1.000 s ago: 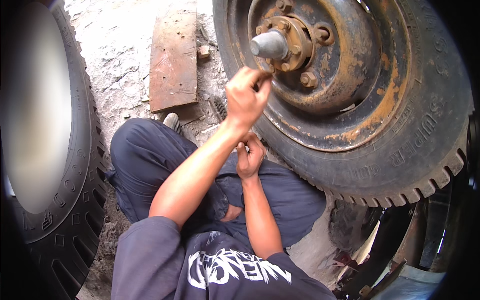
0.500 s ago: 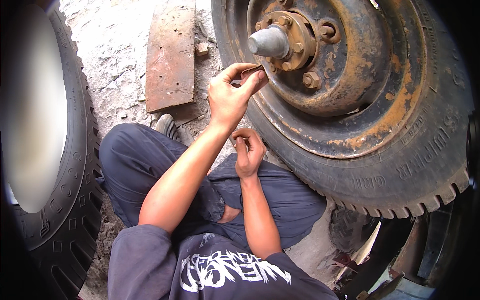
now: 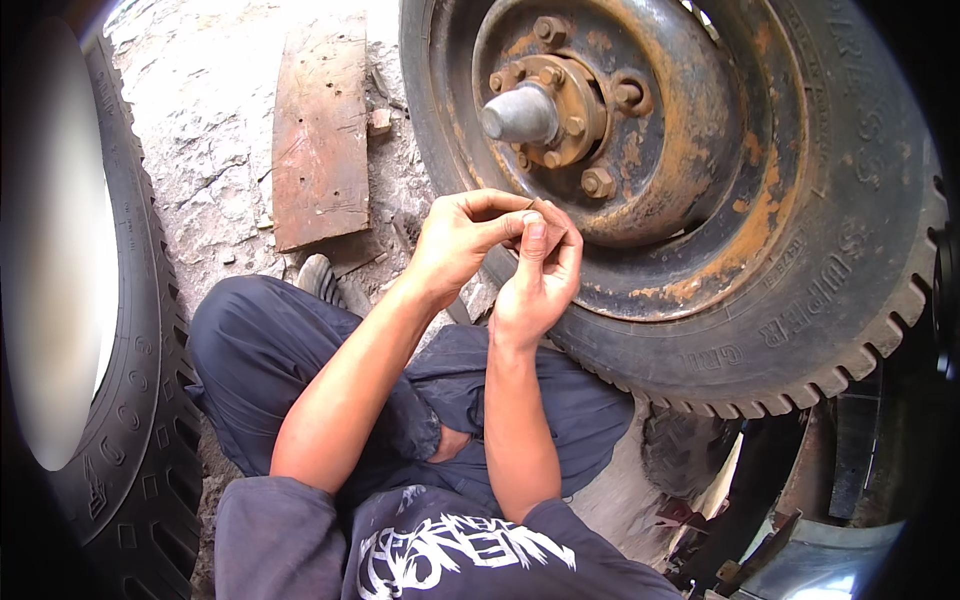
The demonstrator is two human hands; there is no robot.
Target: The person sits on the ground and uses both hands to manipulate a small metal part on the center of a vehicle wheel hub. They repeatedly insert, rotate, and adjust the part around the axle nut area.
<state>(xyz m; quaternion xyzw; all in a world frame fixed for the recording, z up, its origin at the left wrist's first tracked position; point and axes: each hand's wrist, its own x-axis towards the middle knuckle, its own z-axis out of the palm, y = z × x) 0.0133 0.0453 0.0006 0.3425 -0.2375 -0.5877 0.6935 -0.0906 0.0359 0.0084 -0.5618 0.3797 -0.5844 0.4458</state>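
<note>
My left hand (image 3: 462, 240) and my right hand (image 3: 534, 285) meet in front of the wheel, both closed in a pinch. Between their fingertips is a small, thin brown sheet (image 3: 553, 234), apparently folded; it looks like sandpaper, but the fingers cover most of it. Just beyond my hands stands a large truck wheel with a rusty black rim (image 3: 690, 130) inside a worn black tyre (image 3: 700, 360). From its middle sticks out a hub (image 3: 575, 115) with a grey rounded cap (image 3: 520, 114) and several bolts around it. Neither hand touches the wheel as far as I can see.
A second tyre (image 3: 135, 440) stands close on my left. A worn reddish-brown board (image 3: 322, 140) lies on the rough, cracked ground (image 3: 195, 150) ahead. My bent legs (image 3: 270, 350) are below my hands. Metal parts (image 3: 830, 560) crowd the lower right.
My left hand has come down and nearer with the brown sheet. My right hand has risen to it and now pinches the sheet too. The view has shifted slightly.
</note>
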